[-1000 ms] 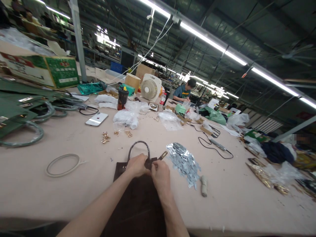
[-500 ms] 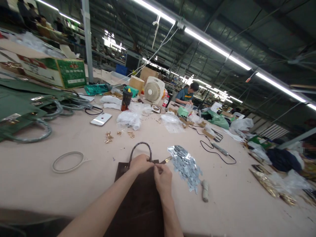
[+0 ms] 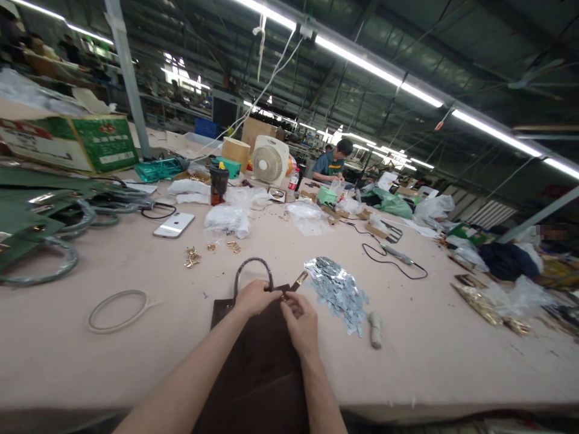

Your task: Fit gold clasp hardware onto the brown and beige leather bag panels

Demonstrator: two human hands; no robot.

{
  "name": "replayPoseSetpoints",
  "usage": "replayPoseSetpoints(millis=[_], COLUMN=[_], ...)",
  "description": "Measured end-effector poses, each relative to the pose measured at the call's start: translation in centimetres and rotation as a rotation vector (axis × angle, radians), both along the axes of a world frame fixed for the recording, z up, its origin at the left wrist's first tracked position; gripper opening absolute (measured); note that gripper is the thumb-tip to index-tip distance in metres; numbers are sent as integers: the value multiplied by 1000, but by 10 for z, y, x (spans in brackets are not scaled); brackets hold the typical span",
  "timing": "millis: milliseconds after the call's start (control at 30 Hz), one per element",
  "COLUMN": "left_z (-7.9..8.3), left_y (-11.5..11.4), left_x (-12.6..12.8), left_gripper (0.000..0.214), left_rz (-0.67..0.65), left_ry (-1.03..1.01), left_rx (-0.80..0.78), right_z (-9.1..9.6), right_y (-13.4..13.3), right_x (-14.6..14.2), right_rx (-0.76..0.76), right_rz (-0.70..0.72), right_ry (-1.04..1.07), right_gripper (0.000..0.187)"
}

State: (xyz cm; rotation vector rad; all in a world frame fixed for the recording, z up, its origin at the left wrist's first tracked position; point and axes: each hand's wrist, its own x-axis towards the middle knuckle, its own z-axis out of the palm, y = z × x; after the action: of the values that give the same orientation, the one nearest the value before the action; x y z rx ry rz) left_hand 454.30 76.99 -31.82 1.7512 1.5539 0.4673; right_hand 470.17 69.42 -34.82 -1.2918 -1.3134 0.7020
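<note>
A dark brown bag panel (image 3: 257, 367) with a looped handle (image 3: 253, 263) lies in front of me, running down past the table's near edge. My left hand (image 3: 256, 298) is closed on its top edge beside the handle's right end. Close against it, my right hand (image 3: 301, 319) has thumb and fingers pinched at the top right corner; a small gold fitting shows at the fingertips. A strap with a gold metal end (image 3: 299, 281) sticks out beyond the fingers. To the right lies a heap of small grey-blue pieces (image 3: 339, 289).
A grey roll (image 3: 375, 330) lies right of the heap, and a ring of pale tape (image 3: 118, 310) at left. Farther back are gold screws (image 3: 192, 257), a phone (image 3: 174, 225), a corded tool (image 3: 398, 254), a fan (image 3: 270, 161) and green bag parts (image 3: 27, 205). A person sits across the table.
The view has shifted, so most things sit farther left. Both hands stay at the panel's top edge; the gold-ended strap now points more upward, and a gold fitting shows by my right fingertips.
</note>
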Motion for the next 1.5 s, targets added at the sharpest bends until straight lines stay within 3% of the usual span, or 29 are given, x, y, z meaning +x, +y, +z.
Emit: replayPoseSetpoints(millis=[200, 400, 600, 700, 800, 867, 1500], left_z=[2, 0, -3, -3, -4, -5, -11], left_y=[-4, -8, -9, -9, -6, -4, 4], left_x=[-2, -3, -5, -6, -6, -5, 0], left_gripper=[44, 45, 47, 44, 40, 39, 27], left_rz=[-18, -1, -18, -33, -54, -59, 6], left_ry=[-56, -62, -86, -110, -132, -143, -144], left_rx=[22, 87, 122, 133, 124, 109, 56], right_z=[-6, -5, -1, -1, 2, 5, 6], right_y=[4, 3, 0, 3, 7, 9, 17], right_x=[7, 13, 6, 7, 8, 8, 1], right_rx=[-1, -89, -127, -154, -125, -109, -207], right_rz=[-124, 1, -20, -1, 145, 218, 159], right_ry=[110, 162, 257, 206, 153, 168, 274], right_gripper=[63, 82, 113, 90, 49, 39, 46])
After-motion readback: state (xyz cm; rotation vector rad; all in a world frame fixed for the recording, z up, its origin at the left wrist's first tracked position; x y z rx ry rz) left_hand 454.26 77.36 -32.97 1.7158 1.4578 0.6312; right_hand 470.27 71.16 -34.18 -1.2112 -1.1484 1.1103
